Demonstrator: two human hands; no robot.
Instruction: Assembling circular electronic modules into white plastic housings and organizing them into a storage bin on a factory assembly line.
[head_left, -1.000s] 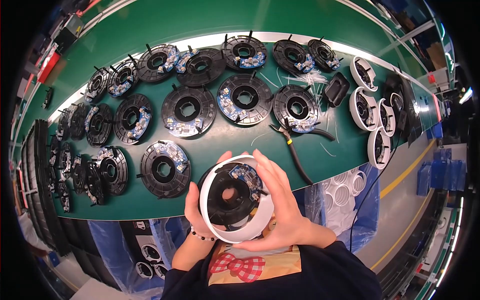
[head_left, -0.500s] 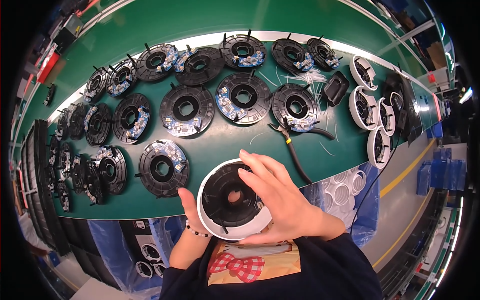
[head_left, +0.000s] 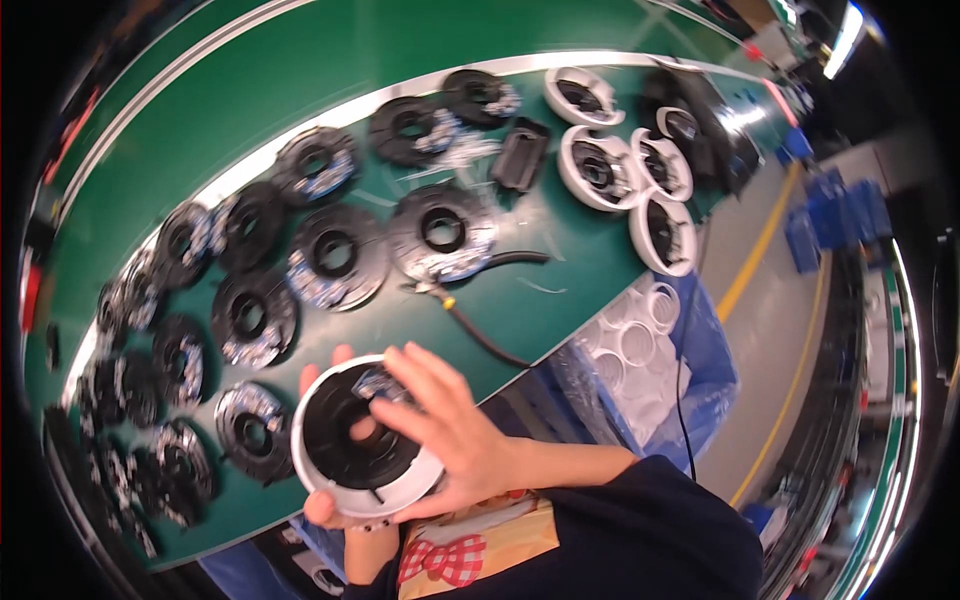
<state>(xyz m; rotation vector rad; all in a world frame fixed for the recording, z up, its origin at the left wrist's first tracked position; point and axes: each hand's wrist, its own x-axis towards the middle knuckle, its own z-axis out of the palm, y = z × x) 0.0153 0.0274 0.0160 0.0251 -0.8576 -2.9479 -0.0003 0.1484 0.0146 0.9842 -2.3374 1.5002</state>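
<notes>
A round white housing (head_left: 405, 490) with a black plastic disc (head_left: 345, 440) seated inside is held above the bench's front edge, its opening tilted up. My left hand (head_left: 322, 508) grips it from the left and below; the thumb lies on the near rim and fingertips show behind the far rim. My right hand (head_left: 465, 440) clasps the right side, fingers reaching over the opening onto the disc. A bit of blue circuit board shows under those fingers. Beyond, wire cutters (head_left: 470, 325) with dark handles lie beside a black disc with a circuit board (head_left: 440, 230).
Several black discs with blue boards cover the green bench (head_left: 560, 290) to the left. White housings (head_left: 665, 235) stand at the right, near a black tray (head_left: 520, 155) and cut cable ties (head_left: 460, 155). A blue-lined bin (head_left: 705, 350) of white rings sits below the bench's edge.
The view has swung to the right, so the bench things appear farther left. My left hand has wrapped round the white housing from beneath. My right hand keeps its hold.
</notes>
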